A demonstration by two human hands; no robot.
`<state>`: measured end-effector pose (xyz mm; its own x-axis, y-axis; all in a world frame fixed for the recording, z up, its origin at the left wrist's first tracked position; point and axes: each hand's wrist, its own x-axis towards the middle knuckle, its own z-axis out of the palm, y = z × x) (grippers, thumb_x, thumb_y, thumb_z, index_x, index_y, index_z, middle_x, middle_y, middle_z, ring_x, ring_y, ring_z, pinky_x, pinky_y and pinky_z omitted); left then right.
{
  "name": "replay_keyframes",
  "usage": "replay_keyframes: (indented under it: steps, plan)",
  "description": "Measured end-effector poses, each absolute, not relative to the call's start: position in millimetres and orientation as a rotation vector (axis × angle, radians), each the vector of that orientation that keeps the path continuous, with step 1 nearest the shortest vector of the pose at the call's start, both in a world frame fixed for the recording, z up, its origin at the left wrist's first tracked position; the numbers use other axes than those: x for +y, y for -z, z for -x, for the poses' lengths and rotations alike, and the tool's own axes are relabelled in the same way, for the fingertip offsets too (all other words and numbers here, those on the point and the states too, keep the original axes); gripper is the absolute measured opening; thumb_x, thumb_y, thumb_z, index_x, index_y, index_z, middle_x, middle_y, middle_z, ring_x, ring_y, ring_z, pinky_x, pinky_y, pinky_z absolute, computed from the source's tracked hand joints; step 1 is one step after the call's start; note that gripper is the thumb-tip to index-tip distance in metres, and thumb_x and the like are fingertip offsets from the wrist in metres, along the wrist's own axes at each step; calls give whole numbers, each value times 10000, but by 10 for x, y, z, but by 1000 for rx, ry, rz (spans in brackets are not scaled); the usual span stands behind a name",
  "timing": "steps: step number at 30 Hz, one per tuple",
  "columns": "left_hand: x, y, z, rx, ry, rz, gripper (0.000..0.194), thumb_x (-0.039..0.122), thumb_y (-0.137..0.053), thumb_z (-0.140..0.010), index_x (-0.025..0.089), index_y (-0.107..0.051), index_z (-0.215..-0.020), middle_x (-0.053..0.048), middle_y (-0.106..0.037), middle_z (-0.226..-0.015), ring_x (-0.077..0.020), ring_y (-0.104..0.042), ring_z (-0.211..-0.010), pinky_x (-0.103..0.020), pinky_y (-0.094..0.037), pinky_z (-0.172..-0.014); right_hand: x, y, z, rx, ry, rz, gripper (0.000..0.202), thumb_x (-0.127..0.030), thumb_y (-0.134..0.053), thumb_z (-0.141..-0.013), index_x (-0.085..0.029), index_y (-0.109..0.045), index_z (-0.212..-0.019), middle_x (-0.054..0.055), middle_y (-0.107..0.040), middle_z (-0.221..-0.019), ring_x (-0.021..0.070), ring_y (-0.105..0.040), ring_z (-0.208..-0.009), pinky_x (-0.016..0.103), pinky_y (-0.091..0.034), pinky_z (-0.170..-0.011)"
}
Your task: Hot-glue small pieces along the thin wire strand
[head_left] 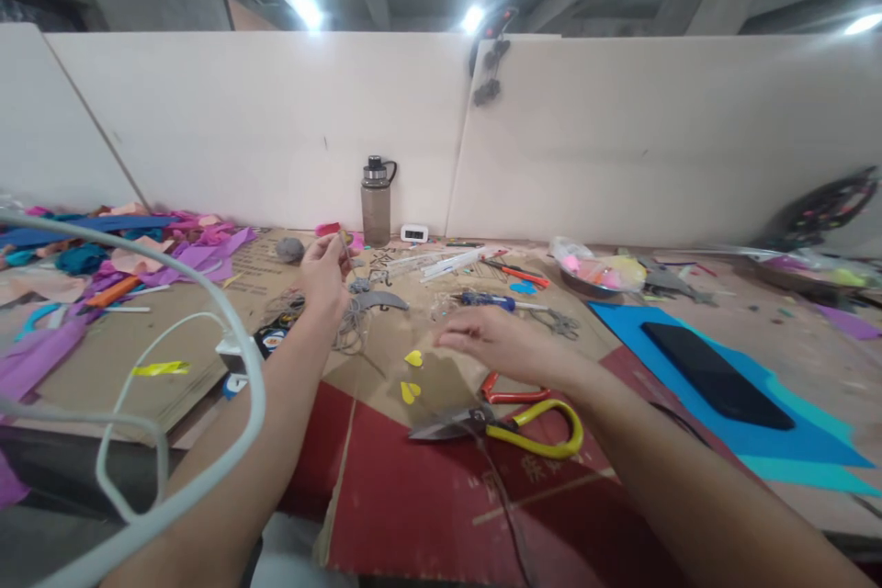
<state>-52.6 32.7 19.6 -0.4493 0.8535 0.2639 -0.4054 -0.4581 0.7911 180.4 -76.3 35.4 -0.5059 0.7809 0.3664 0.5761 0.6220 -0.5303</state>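
Note:
My left hand [326, 268] is raised over the back of the cardboard [376, 344], its fingers pinched together near a tangle of grey wire [353, 322]; what they hold is too small to make out. Lower and to the right, my right hand [475, 338] hovers palm down with its fingers close together; its fingertips are partly hidden. Two yellow heart-shaped pieces [413, 358] [410, 392] lie just left of and below it. Scissors with one yellow and one red handle [534, 429] rest in front of the right hand, blades pointing left.
A bottle [376, 207] and small white clock [414, 233] stand by the partition. Coloured scraps [138, 248] cover the left side. A phone [717, 374] lies on blue sheets [627, 331] at right. A white cable [254, 386] arches across the left foreground.

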Motion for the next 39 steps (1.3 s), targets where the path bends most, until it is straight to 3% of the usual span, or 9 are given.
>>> replay_keyframes:
  steps: [4, 8, 14, 18, 21, 24, 26, 31, 39]
  plan:
    - [267, -197, 443, 808, -1920, -1008, 284, 344, -752, -615, 167, -590, -766, 38, -587, -632, -72, -571, -504, -163, -362, -419, -580, -236, -2209, -1982, -183, 1574, 302, -335, -462, -876, -199, -604, -646, 17, -609, -604, 133, -521, -507, 243, -325, -473]
    - [172, -207, 351, 854, -1867, -1199, 223, 353, -713, -675, 169, -612, -752, 38, -554, -581, -63, -515, -485, -163, -323, -409, -365, 23, -2467, -1997, -8, 1717, 360, -338, -640, -724, -224, -458, -436, 11, -477, -425, 132, -431, -407, 257, -263, -429]
    - [80, -166, 265, 966, -1704, -1356, 243, 404, -689, -703, 178, -633, -774, 58, -495, -514, -55, -398, -419, -180, -283, -402, -92, 352, -2437, -1715, -469, 1758, 316, -226, -641, -623, -257, -415, -403, -2, -459, -354, 158, -412, -319, 281, -287, -356]
    - [82, -154, 251, 959, -1647, -1326, 248, 401, -699, -698, 172, -636, -769, 61, -488, -512, -53, -394, -430, -178, -271, -411, -102, 152, -2330, -1464, -713, 1633, 195, -271, -569, -683, -244, -478, -513, -13, -488, -388, 163, -472, -366, 272, -340, -360]
    - [91, -154, 256, 934, -1610, -1295, 248, 405, -698, -703, 169, -640, -755, 67, -466, -491, -47, -355, -418, -176, -236, -407, -230, -110, -2153, -1378, -647, 1428, 36, -253, -539, -721, -220, -553, -728, 21, -627, -624, 179, -601, -553, 283, -453, -489]
    - [77, -156, 259, 964, -1597, -1304, 256, 417, -706, -696, 173, -651, -751, 62, -475, -511, -49, -369, -431, -177, -239, -414, -400, -299, -1928, -1408, -656, 1269, 194, -277, -543, -774, -235, -535, -963, 38, -671, -825, 200, -651, -723, 321, -504, -658]
    - [53, -161, 256, 998, -1585, -1345, 263, 431, -701, -701, 178, -662, -762, 63, -466, -516, -53, -368, -432, -182, -242, -416, -504, -337, -1803, -1500, -681, 1133, 181, -307, -527, -816, -242, -528, -984, 44, -669, -865, 197, -643, -730, 329, -505, -688]
    - [-4, -170, 230, 1074, -1559, -1447, 279, 452, -685, -712, 178, -679, -763, 58, -462, -511, -58, -353, -430, -192, -249, -417, -642, -211, -1702, -1639, -523, 1101, 215, -370, -487, -871, -195, -564, -970, 24, -609, -696, 179, -571, -615, 309, -469, -607]
    - [-21, -166, 213, 1122, -1593, -1441, 303, 437, -671, -723, 151, -700, -819, 35, -513, -551, -56, -387, -458, -180, -275, -429, -649, -122, -1739, -1790, -212, 1116, 303, -381, -464, -890, -171, -588, -1069, 101, -675, -954, 235, -624, -854, 367, -493, -770]
